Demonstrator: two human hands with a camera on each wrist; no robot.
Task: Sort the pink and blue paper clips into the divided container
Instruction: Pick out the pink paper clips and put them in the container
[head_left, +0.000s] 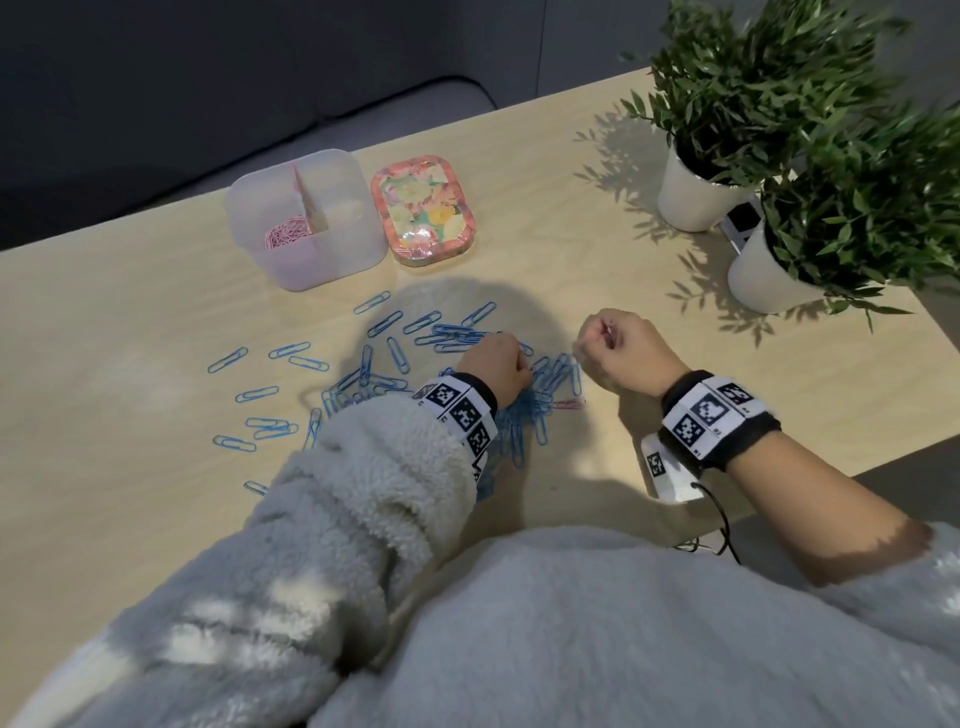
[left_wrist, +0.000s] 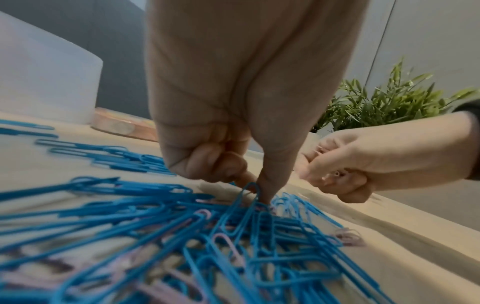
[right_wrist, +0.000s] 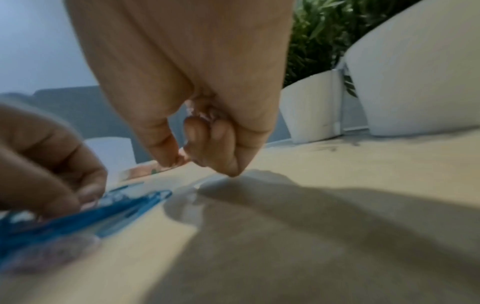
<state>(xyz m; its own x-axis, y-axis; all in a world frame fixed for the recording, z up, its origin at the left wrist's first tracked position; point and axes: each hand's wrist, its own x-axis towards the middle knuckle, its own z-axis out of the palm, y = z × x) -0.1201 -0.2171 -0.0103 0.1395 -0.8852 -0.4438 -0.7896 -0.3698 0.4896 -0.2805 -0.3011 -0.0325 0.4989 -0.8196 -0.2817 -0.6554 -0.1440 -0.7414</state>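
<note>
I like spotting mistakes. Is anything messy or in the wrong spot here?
Nothing is broken or tipped. The blue clips lie scattered loose on the table, with a few pink clips mixed in. In the container, one side holds pink ones; the other looks empty. That fits sorting half done.
</note>
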